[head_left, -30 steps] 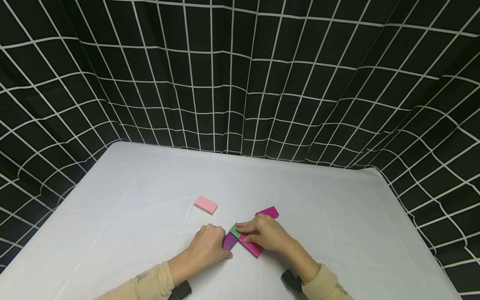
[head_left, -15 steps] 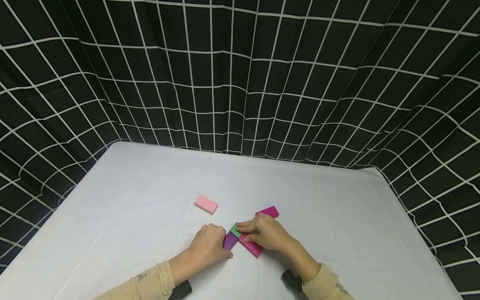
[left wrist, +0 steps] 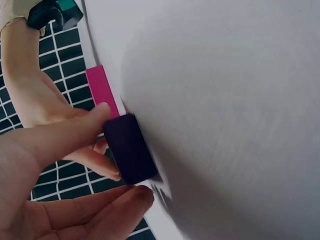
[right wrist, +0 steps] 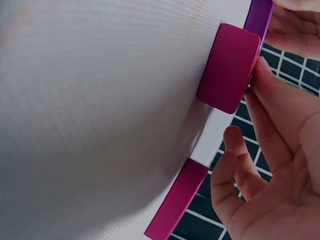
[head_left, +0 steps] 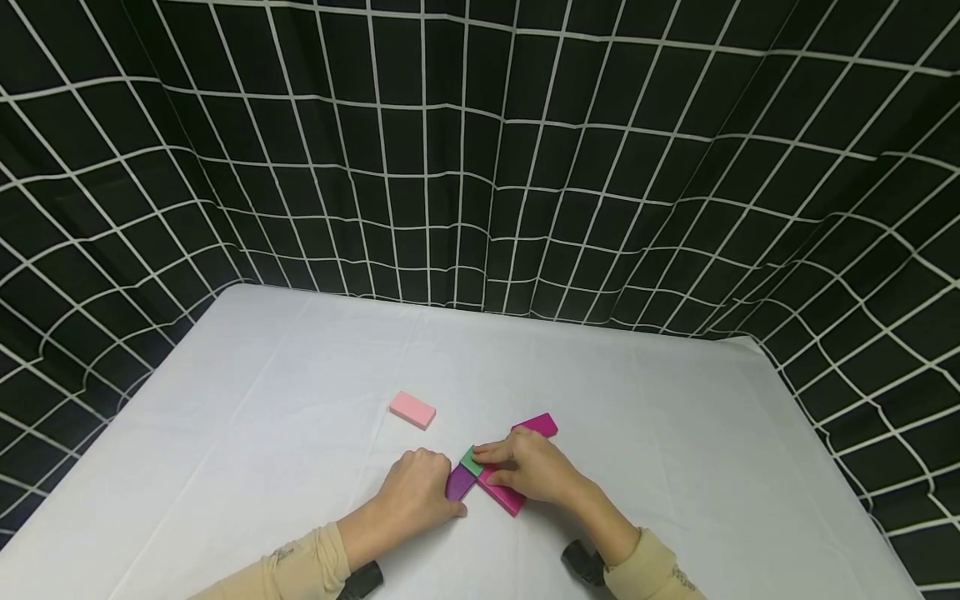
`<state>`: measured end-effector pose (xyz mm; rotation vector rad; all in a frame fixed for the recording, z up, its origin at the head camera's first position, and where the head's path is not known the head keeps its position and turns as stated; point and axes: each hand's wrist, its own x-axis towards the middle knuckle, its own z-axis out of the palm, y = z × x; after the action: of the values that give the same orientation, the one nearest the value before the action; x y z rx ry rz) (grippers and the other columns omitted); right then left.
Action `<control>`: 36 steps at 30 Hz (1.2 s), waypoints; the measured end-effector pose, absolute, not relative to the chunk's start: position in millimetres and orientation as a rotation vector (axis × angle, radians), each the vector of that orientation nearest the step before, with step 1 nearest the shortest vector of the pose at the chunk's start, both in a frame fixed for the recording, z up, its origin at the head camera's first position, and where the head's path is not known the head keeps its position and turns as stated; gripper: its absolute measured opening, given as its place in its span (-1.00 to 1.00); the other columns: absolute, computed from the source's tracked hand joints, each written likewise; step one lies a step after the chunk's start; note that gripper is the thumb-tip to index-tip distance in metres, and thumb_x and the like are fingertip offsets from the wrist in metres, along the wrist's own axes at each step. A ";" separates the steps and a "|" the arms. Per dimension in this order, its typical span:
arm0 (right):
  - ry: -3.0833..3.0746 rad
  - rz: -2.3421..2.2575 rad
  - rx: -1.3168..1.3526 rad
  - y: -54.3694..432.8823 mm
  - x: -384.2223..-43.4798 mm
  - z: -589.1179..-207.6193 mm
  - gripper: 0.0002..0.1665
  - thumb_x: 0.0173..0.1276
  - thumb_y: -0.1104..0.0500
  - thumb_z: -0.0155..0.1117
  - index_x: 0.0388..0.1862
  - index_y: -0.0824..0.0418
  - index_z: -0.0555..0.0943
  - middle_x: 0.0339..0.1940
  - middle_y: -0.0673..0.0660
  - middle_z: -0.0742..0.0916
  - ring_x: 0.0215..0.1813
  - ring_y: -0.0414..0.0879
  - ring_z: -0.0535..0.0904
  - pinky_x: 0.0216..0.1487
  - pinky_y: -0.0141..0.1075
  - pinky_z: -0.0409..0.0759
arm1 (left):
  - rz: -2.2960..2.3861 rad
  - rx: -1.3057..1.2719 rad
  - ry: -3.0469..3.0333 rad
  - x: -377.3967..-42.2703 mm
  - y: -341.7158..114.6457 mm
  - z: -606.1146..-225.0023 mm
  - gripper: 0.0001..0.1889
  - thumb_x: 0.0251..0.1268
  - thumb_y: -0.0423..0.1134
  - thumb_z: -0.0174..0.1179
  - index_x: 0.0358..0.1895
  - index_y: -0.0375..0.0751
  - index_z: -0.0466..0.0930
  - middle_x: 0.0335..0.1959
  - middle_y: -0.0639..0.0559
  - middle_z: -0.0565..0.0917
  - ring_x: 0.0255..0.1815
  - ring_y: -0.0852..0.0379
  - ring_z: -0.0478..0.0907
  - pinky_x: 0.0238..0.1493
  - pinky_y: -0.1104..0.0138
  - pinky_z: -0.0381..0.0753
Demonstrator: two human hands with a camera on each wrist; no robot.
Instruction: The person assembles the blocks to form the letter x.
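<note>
In the head view my left hand (head_left: 416,492) grips a purple block (head_left: 460,482), thumb at its near end and fingers at the far side. The left wrist view has that purple block (left wrist: 131,150) dark between thumb and fingers. My right hand (head_left: 536,467) rests its fingertips on a small green block (head_left: 469,461), its thumb on a magenta block (head_left: 504,496). These three blocks meet at their corners on the white cloth. A second magenta block (head_left: 538,424) lies just beyond the right knuckles, partly hidden by them.
A light pink block (head_left: 412,409) lies alone, left of and beyond the hands. White cloth (head_left: 300,375) covers the table. A black curtain (head_left: 450,167) with a white grid surrounds its back and sides.
</note>
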<state>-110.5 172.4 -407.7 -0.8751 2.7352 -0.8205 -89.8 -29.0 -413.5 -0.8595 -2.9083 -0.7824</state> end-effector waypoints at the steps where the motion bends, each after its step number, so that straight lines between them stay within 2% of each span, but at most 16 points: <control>1: 2.732 -0.825 -0.862 172.2 -110.3 -407.7 -0.59 0.13 0.27 0.47 0.01 0.26 0.71 0.02 0.05 0.73 0.03 -0.06 0.62 0.28 -0.03 0.38 | -0.784 -0.856 -2.906 -89.7 -29.3 -412.9 -0.60 -0.26 -0.16 0.60 -0.66 -0.22 0.47 -0.76 0.17 0.37 -0.72 0.33 0.20 -0.73 0.50 0.26; 4: 2.732 -0.836 -0.854 172.2 -110.2 -408.4 -0.59 0.12 0.27 0.48 0.00 0.26 0.71 0.02 0.05 0.73 -0.01 -0.07 0.61 0.21 -0.11 0.43 | -0.800 -0.906 -2.861 -90.1 -30.4 -410.7 -0.70 -0.12 -0.20 0.55 -0.52 -0.31 0.61 -0.68 0.11 0.47 -0.69 0.33 0.26 -0.69 0.52 0.31; 6: 2.731 -0.850 -0.852 172.7 -110.3 -408.8 -0.59 0.12 0.27 0.48 0.00 0.26 0.71 0.01 0.05 0.73 -0.04 -0.07 0.60 0.10 -0.20 0.48 | -0.813 -0.981 -2.807 -91.8 -30.5 -409.4 -0.79 -0.01 -0.28 0.48 -0.39 -0.36 0.68 -0.59 0.03 0.59 -0.63 0.31 0.42 -0.62 0.55 0.42; 9: 2.733 -0.865 -0.860 173.3 -110.6 -409.7 -0.59 0.11 0.28 0.49 -0.01 0.27 0.71 -0.01 0.06 0.74 -0.05 -0.06 0.61 0.07 -0.21 0.49 | -0.798 -1.099 -2.725 -94.9 -31.0 -408.3 -0.87 0.08 -0.41 0.39 -0.27 -0.34 0.73 -0.40 -0.05 0.73 -0.43 0.18 0.67 -0.42 0.52 0.59; 11: 2.729 -0.876 -0.866 173.3 -110.7 -410.0 -0.59 0.10 0.28 0.49 -0.01 0.28 0.71 -0.01 0.07 0.74 -0.04 -0.05 0.62 0.15 -0.14 0.47 | -0.765 -1.154 -2.684 -97.3 -31.5 -408.7 -0.88 0.08 -0.45 0.37 -0.28 -0.28 0.75 -0.32 -0.02 0.76 -0.28 0.10 0.72 -0.31 0.47 0.64; 15: 2.719 -0.883 -0.870 172.7 -110.7 -410.1 -0.59 0.11 0.29 0.48 -0.01 0.29 0.71 0.00 0.08 0.74 -0.01 -0.05 0.62 0.28 0.02 0.37 | -0.694 -1.234 -2.651 -100.7 -33.2 -411.4 -0.79 0.05 -0.44 0.38 -0.20 -0.20 0.77 -0.23 0.03 0.76 -0.18 0.06 0.71 -0.25 0.43 0.66; 21: 2.719 -0.888 -0.867 172.8 -111.2 -410.6 -0.60 0.10 0.27 0.49 -0.03 0.28 0.71 -0.01 0.07 0.74 -0.04 -0.07 0.61 0.23 -0.06 0.42 | -0.460 -1.285 -2.667 -99.5 -31.3 -414.1 -0.72 0.07 -0.42 0.37 -0.11 -0.13 0.76 -0.13 0.05 0.74 -0.15 0.11 0.70 -0.26 0.41 0.67; 24: 2.722 -0.890 -0.869 173.4 -111.5 -410.8 -0.59 0.10 0.26 0.50 -0.02 0.27 0.72 -0.01 0.06 0.74 -0.04 -0.08 0.61 0.18 -0.13 0.45 | -0.321 -1.335 -2.658 -96.6 -29.1 -414.3 -0.75 0.17 -0.37 0.33 -0.06 -0.16 0.74 -0.07 0.05 0.73 -0.11 0.12 0.69 -0.20 0.38 0.67; 30: 2.714 -0.912 -0.897 174.1 -112.4 -411.6 -0.58 0.09 0.27 0.50 -0.02 0.28 0.71 -0.02 0.08 0.74 0.00 -0.04 0.64 0.08 -0.21 0.51 | -0.257 -1.430 -2.719 -91.0 -26.7 -412.6 -0.72 0.33 -0.30 0.21 0.06 -0.30 0.66 0.09 -0.07 0.65 0.12 0.06 0.59 0.10 0.24 0.57; 32: 2.711 -0.919 -0.901 174.0 -112.7 -411.8 -0.58 0.09 0.28 0.50 -0.02 0.29 0.71 -0.03 0.10 0.74 0.01 -0.03 0.65 0.05 -0.22 0.53 | -0.267 -1.440 -2.750 -89.7 -26.4 -411.9 -0.70 0.35 -0.33 0.19 0.09 -0.33 0.63 0.13 -0.09 0.63 0.15 0.03 0.57 0.13 0.19 0.55; 36: 2.709 -0.918 -0.895 173.5 -112.9 -412.2 -0.57 0.08 0.29 0.50 -0.01 0.29 0.71 -0.03 0.10 0.74 0.03 -0.04 0.67 0.12 -0.13 0.51 | -0.247 -1.459 -2.775 -88.9 -26.4 -411.6 -0.69 0.35 -0.36 0.17 0.12 -0.35 0.61 0.17 -0.10 0.60 0.18 0.02 0.54 0.15 0.20 0.54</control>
<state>-112.9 173.5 -412.2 -0.8955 2.7087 -0.9175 -88.9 -26.4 -411.6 -1.4590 -2.7748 -0.2472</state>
